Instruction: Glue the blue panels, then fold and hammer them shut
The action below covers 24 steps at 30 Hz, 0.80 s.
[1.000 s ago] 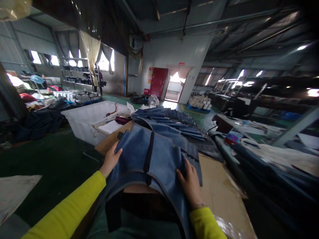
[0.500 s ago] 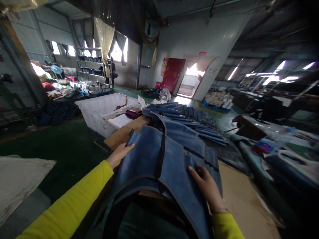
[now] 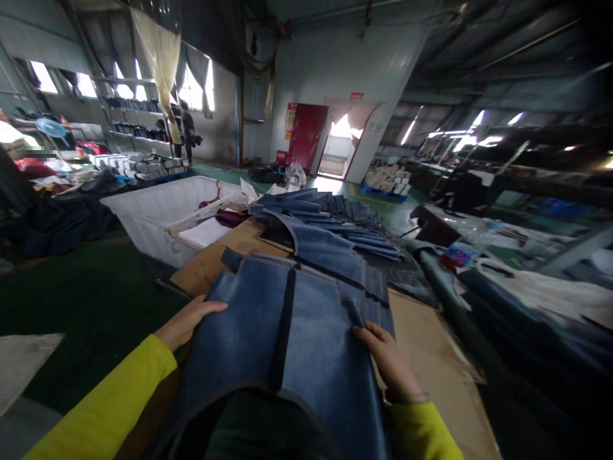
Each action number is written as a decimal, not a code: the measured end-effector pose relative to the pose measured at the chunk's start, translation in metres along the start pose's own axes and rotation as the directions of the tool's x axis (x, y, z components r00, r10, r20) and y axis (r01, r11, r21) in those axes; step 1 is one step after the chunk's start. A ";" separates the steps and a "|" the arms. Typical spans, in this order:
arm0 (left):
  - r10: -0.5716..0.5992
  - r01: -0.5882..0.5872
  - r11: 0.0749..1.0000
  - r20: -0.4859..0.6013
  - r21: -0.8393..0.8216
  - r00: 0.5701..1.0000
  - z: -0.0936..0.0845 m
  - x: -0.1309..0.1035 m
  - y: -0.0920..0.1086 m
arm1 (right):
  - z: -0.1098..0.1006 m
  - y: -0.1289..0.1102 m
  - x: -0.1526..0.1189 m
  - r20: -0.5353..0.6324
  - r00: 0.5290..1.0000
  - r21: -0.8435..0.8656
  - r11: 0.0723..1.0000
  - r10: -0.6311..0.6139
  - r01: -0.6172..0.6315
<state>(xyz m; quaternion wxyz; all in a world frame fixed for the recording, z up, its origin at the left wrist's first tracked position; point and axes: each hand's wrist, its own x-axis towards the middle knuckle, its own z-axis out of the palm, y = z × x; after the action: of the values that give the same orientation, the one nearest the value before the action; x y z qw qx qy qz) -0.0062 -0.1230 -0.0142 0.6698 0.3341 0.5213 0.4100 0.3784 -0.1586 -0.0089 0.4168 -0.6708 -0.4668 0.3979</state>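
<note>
A blue sheet-like piece (image 3: pixel 316 332) with a dark strap down its middle and a curved near edge lies spread in front of me. My left hand (image 3: pixel 189 319) grips its left edge, thumb on top and fingers hidden underneath. At its right edge my right hand (image 3: pixel 387 358) is closed on the material, by a small raised fold. Just beyond lies another blue piece (image 3: pixel 325 249) with a dark band, and behind that a row of overlapping blue pieces (image 3: pixel 368 236). Brown cardboard (image 3: pixel 421 351) shows beneath them.
A white tub (image 3: pixel 158 204) holding papers and cloth stands at the left, beyond the cardboard. Rolled dark material (image 3: pixel 498 313) lies on the right. Farther back are a person (image 3: pixel 184 131) by shelves, a red door (image 3: pixel 306 137) and a pallet of light bundles (image 3: pixel 389 180).
The view has turned rightward. The held blue piece is flatter and more spread, and its near edge no longer shows a second layer. Both hands still grip its sides.
</note>
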 end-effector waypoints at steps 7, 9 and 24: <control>-0.039 0.035 0.996 0.049 0.081 0.998 0.005 -0.009 0.006 | 0.001 -0.001 -0.004 -0.042 0.991 0.183 0.976 0.124 -0.115; -0.046 0.042 0.993 0.033 0.113 0.998 0.007 -0.009 0.005 | -0.001 0.000 -0.005 -0.107 0.977 0.221 0.962 0.185 -0.158; 0.406 -0.351 0.717 0.048 0.602 0.913 0.007 0.006 -0.019 | -0.004 0.019 0.012 -0.042 0.998 -0.017 0.999 -0.038 0.037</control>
<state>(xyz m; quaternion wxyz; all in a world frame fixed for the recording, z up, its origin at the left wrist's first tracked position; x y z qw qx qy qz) 0.0053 -0.1260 -0.0321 0.4079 0.6090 0.5730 0.3666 0.3909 -0.1524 -0.0265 0.4286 -0.6736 -0.4736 0.3719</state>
